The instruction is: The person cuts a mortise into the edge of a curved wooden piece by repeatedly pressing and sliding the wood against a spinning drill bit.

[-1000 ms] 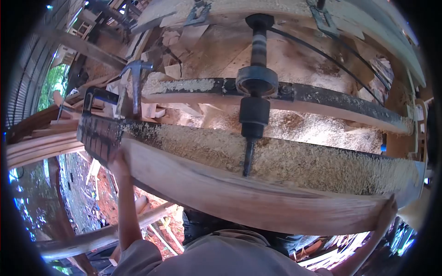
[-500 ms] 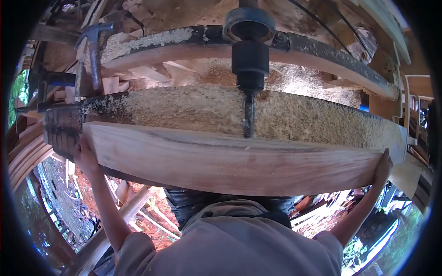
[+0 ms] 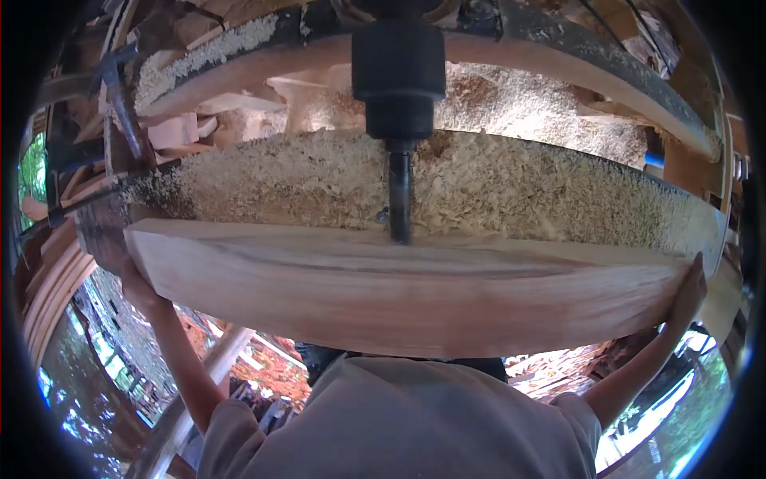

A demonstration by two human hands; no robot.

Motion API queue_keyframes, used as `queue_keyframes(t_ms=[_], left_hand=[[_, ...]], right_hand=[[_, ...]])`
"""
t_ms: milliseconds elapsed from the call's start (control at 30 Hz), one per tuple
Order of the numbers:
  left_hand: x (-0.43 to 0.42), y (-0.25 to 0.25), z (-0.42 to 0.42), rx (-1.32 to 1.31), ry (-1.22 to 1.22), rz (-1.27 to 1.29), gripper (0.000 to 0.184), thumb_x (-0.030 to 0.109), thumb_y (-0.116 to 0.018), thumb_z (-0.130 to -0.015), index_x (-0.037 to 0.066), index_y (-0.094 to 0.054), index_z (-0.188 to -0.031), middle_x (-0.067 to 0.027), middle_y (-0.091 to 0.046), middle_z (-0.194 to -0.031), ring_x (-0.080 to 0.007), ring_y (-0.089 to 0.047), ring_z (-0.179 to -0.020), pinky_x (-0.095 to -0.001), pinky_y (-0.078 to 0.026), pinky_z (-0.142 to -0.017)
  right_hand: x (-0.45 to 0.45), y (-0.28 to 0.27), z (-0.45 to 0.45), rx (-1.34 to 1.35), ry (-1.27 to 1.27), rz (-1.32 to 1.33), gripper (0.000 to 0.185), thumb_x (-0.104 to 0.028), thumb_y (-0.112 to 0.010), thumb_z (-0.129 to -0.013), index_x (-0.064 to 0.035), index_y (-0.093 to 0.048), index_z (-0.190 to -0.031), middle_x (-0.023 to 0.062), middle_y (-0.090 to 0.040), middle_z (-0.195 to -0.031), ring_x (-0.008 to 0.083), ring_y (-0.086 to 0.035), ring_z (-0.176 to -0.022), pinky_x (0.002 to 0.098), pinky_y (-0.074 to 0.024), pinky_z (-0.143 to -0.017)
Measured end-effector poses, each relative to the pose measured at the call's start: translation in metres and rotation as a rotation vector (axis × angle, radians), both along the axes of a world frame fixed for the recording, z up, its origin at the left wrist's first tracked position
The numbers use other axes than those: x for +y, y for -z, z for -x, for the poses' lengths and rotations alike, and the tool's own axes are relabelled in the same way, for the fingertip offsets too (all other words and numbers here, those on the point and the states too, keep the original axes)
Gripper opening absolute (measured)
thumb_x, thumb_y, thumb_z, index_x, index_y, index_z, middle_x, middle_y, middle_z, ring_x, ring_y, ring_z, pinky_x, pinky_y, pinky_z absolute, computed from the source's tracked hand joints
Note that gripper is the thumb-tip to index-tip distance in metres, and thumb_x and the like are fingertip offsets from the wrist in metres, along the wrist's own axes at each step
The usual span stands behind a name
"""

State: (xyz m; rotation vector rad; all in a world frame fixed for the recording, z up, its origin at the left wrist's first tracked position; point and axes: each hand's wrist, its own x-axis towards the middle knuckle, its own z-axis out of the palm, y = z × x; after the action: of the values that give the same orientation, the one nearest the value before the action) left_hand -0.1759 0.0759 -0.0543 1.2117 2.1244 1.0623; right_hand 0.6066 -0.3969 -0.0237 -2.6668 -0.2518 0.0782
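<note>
A long, thick wooden board (image 3: pixel 415 295) lies crosswise in front of my body, pale with darker grain streaks. My left hand (image 3: pixel 140 287) grips its left end, fingers partly hidden behind the wood. At the opposite end, my right hand (image 3: pixel 691 297) is closed around the board's corner. Above the middle hangs a black drill chuck (image 3: pixel 399 76) with a metal bit (image 3: pixel 400 195) pointing down. The bit's tip meets the board's far edge; whether it is inside the wood I cannot tell. Shavings cover the work table (image 3: pixel 279 172) behind the board.
A hammer (image 3: pixel 126 104) rests at the upper left. Behind the table runs a curved wooden beam (image 3: pixel 558 76) dusted with shavings. Stacked wood strips (image 3: pixel 56 279) stand at the left, and a pole (image 3: pixel 195 399) slants below. Scraps and sawdust litter the ground.
My head view has come closer, so the chuck and board look larger. The bit now meets the board slightly farther left along its edge. Both hands keep their hold on the ends.
</note>
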Motion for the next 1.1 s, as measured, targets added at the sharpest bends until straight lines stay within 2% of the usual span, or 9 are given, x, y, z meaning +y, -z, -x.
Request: queue_keyframes(t_ms=[200,333,400,433,600,700,767,967,1100], left_hand=[[-0.053,-0.011,-0.063,0.369,0.058,0.062,0.038,0.025,-0.052,-0.097,-0.004,-0.065,-0.119,-0.0166,-0.068,-0.114,-0.0253,-0.067,-0.094,-0.0381,-0.055,-0.081],[-0.065,-0.004,-0.03,0.888,0.468,-0.149,0.043,0.025,-0.063,-0.088,-0.005,-0.064,-0.119,-0.0195,-0.068,-0.11,-0.0345,-0.067,-0.095,-0.0464,-0.054,-0.082],[-0.047,-0.012,-0.009,0.959,0.487,-0.034,0.043,0.025,-0.059,-0.092,-0.005,-0.062,-0.122,-0.0223,-0.068,-0.109,-0.0363,-0.066,-0.099,-0.0473,-0.053,-0.085],[-0.038,-0.011,0.004,0.985,0.484,-0.04,0.043,0.025,-0.057,-0.093,-0.005,-0.061,-0.123,-0.0225,-0.067,-0.109,-0.0366,-0.066,-0.1,-0.0469,-0.052,-0.086],[0.004,-0.009,0.04,1.184,0.487,-0.007,0.042,0.025,-0.05,-0.098,-0.004,-0.058,-0.128,-0.0223,-0.065,-0.118,-0.0359,-0.064,-0.106,-0.0439,-0.051,-0.092],[0.039,-0.017,0.037,0.57,0.189,0.039,0.041,0.024,-0.049,-0.099,-0.004,-0.059,-0.127,-0.0211,-0.063,-0.123,-0.0335,-0.065,-0.107,-0.0419,-0.051,-0.091],[0.072,-0.011,0.081,0.691,0.334,0.041,0.041,0.025,-0.048,-0.099,-0.005,-0.061,-0.124,-0.0206,-0.065,-0.119,-0.0303,-0.066,-0.105,-0.0401,-0.052,-0.091],[0.06,-0.003,0.022,-0.053,0.049,-0.031,0.044,0.028,-0.045,-0.1,-0.009,-0.064,-0.115,-0.0174,-0.068,-0.106,-0.0236,-0.067,-0.094,-0.0364,-0.053,-0.085],[-0.005,-0.015,-0.038,0.296,0.046,0.091,0.039,0.026,-0.049,-0.098,-0.005,-0.066,-0.115,-0.0157,-0.067,-0.106,-0.0233,-0.067,-0.093,-0.0351,-0.054,-0.083]], right_hand=[[0.0,-0.002,-0.058,0.142,0.078,-0.155,0.068,-0.053,-0.05,-0.099,0.0091,-0.063,-0.122,0.0217,-0.067,-0.114,0.025,-0.062,-0.103,0.0349,-0.0459,-0.096],[0.009,-0.013,-0.065,-0.034,-0.007,0.167,0.068,-0.054,-0.049,-0.099,0.0101,-0.065,-0.116,0.0202,-0.069,-0.109,0.0245,-0.064,-0.098,0.0352,-0.0478,-0.091],[0.013,-0.002,-0.047,-0.131,-0.027,0.211,0.068,-0.054,-0.049,-0.099,0.0099,-0.066,-0.114,0.02,-0.069,-0.106,0.0247,-0.064,-0.095,0.0357,-0.0483,-0.089],[0.026,-0.006,-0.027,0.001,0.047,0.092,0.076,-0.06,-0.048,-0.097,0.0114,-0.063,-0.119,0.0206,-0.068,-0.112,0.0257,-0.064,-0.101,0.0356,-0.047,-0.093],[0.058,-0.007,0.041,0.002,0.137,0.04,0.067,-0.052,-0.049,-0.1,0.0099,-0.063,-0.121,0.0233,-0.068,-0.111,0.0268,-0.064,-0.099,0.0361,-0.0477,-0.092],[0.083,-0.009,0.088,0.01,0.168,0.027,0.066,-0.051,-0.048,-0.1,0.0091,-0.062,-0.123,0.0226,-0.067,-0.116,0.027,-0.064,-0.103,0.0365,-0.0469,-0.094],[0.079,-0.007,0.1,0.002,0.151,0.042,0.066,-0.051,-0.048,-0.1,0.0079,-0.062,-0.125,0.0222,-0.067,-0.119,0.0273,-0.063,-0.106,0.037,-0.0461,-0.096],[0.061,-0.009,0.066,-0.011,0.074,0.127,0.068,-0.054,-0.047,-0.1,0.0065,-0.061,-0.127,0.0205,-0.067,-0.118,0.0266,-0.062,-0.107,0.0366,-0.0445,-0.098],[0.022,-0.007,-0.008,0.049,0.012,0.051,0.07,-0.055,-0.054,-0.097,0.0086,-0.061,-0.125,0.018,-0.068,-0.113,0.024,-0.063,-0.099,0.0348,-0.0463,-0.094]])
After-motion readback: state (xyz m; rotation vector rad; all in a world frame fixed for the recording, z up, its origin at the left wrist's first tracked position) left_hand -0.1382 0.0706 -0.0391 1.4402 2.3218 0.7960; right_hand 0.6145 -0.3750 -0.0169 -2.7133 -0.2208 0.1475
